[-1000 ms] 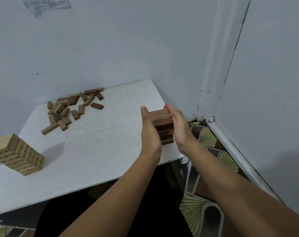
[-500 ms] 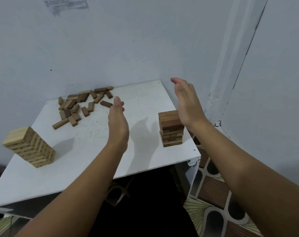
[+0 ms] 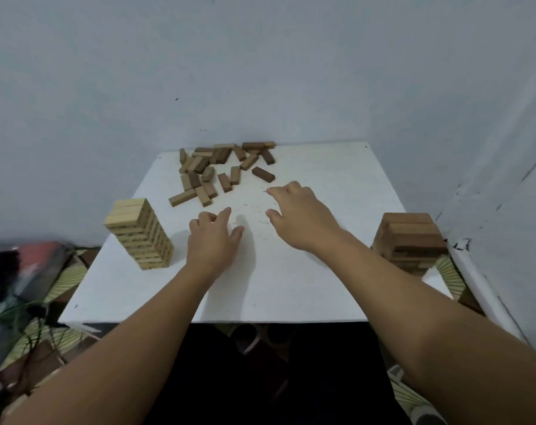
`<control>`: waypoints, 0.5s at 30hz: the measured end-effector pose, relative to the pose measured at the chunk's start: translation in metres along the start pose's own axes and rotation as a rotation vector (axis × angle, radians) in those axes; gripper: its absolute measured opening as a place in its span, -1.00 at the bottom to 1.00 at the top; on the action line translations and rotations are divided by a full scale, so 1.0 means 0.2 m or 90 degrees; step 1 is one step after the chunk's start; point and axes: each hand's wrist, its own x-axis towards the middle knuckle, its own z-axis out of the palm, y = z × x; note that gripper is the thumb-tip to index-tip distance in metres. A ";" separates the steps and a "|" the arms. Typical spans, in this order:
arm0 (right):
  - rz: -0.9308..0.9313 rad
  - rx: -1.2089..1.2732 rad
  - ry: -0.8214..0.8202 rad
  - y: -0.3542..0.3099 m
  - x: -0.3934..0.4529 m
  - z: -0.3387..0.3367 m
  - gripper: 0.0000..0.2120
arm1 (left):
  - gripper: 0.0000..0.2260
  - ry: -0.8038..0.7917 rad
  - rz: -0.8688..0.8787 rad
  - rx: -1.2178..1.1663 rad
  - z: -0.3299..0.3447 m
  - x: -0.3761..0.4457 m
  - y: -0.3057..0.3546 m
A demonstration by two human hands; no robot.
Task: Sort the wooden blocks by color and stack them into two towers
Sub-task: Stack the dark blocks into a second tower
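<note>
loose blocks (image 3: 220,171) lie beyond left hand (image 3: 213,240) and right hand (image 3: 300,217), both outstretched, empty.

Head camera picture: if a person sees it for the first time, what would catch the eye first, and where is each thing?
Two bare hands, the left hand and the right hand, reach over the middle of the white square table, both empty. Ahead of them, at the far edge, lies a loose pile of brown wooden blocks. A tall tower of pale wooden blocks stands at the left, and a shorter tower of dark brown blocks at the right edge.
</note>
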 end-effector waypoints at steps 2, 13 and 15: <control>0.009 -0.013 -0.013 0.00 0.07 0.10 -0.57 | -0.47 0.001 -0.018 0.001 0.03 0.05 -0.04; 0.034 -0.097 0.008 0.03 0.58 0.37 -0.44 | -0.47 0.121 -0.110 -0.012 0.13 0.45 -0.12; 0.060 -0.097 0.011 0.06 0.66 0.39 -0.45 | -0.48 0.128 -0.124 0.009 0.15 0.47 -0.12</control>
